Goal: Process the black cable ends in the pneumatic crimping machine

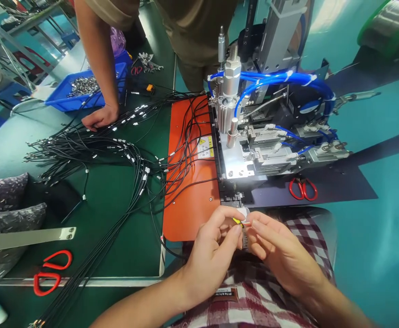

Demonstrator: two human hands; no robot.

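Observation:
Low in front of me, close to my lap, both hands meet over the end of a thin cable. My left hand (216,241) pinches the cable end (237,222), which shows yellow and black between thumb and forefinger. From the right, my right hand (271,241) closes thumb and forefinger on the fine red and white wires (246,223) that come out of it. A black cable (167,248) runs off the orange plate toward my left hand; its link to the held end is hidden. Just beyond my fingers stands the metal machine (232,168).
Bundled black cables (131,155) with white tags spread over the green table and orange plate (189,218). Red-handled scissors (52,273) lie left, red-handled cutters (303,189) right. A blue bin (63,98) holds metal parts. Across the table, another person's hand (102,117) leans beside the cables.

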